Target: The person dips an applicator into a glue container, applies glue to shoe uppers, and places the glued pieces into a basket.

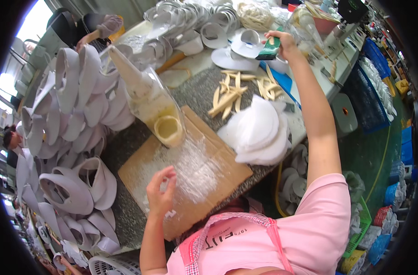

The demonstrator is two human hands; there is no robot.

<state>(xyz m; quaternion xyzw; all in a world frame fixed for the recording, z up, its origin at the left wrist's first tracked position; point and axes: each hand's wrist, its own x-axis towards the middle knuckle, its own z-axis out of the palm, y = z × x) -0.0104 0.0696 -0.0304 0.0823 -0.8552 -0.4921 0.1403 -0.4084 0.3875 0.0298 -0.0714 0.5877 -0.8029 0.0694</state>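
Note:
Out at the far right of the worktop, my right hand [287,46] is closed round a green brush-like tool [270,47] with a dark lower edge. White visor-like rings with brims [247,42] lie just beside that tool. Over the near left part of a cardboard sheet [190,120], my left hand [160,190] has its fingers curled and the thumb meeting them. Anything between those fingertips is too small to make out. White residue [195,172] coats the cardboard's middle. A glue-stained clear container [160,112] stands at its far edge.
Pale curved strips [227,94] lie beyond a stack of white padded pieces [259,130]. White curved visor pieces [66,192] pile high along the left. A blue dustpan-like piece [281,80] lies under my right forearm. Another person's arm [92,35] shows at the far left.

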